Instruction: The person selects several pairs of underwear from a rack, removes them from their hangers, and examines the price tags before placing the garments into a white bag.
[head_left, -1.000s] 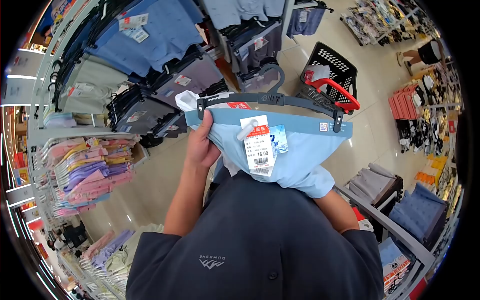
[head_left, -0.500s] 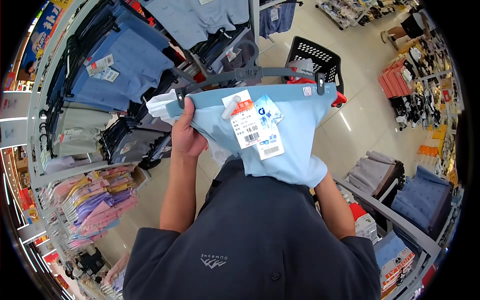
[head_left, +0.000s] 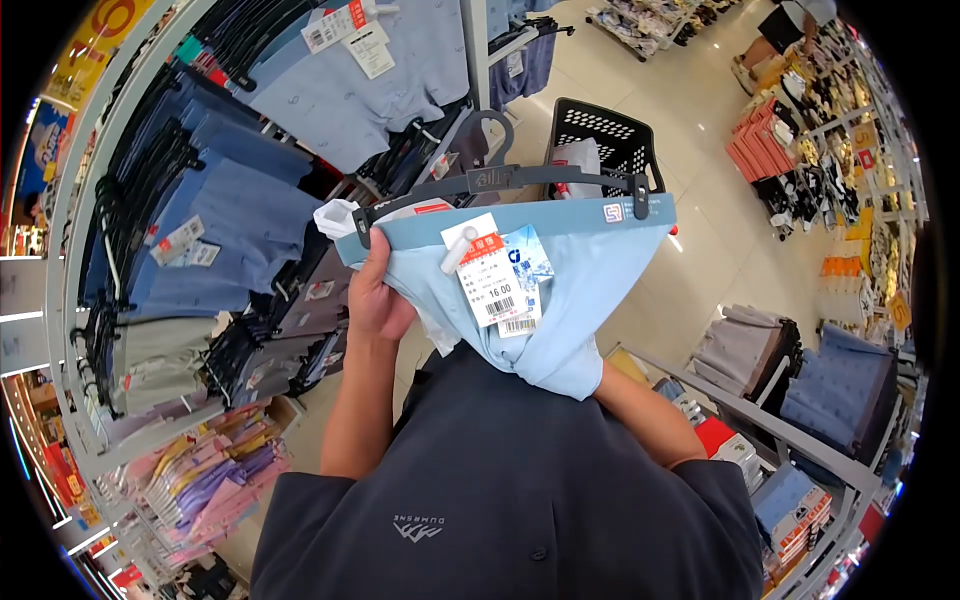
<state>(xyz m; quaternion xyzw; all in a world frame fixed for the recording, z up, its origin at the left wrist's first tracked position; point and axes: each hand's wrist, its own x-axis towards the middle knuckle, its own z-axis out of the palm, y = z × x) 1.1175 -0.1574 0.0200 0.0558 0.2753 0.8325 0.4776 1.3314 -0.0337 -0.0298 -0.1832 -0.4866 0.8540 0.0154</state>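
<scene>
Light blue underpants with a darker blue waistband hang clipped to a black hanger in front of my chest. My left hand is closed on their left side, its thumb near the hanger clip. Fabric covers my right hand, with only the forearm showing below the cloth; its fingers are hidden. A price tag reading 16.00 lies over a blue-and-white label on the front, beside a white security tag. Some white material pokes out behind the waistband.
Racks of blue shorts line the left side, above pink and purple garments. Beyond the hanger, a black basket stands on the tiled floor. Another rack is at lower right. A person stands far off, upper right.
My right forearm has shifted inward to the left, and the lower fabric is now gathered and twisted around that hand. The hanger and waistband sit slightly lower in view.
</scene>
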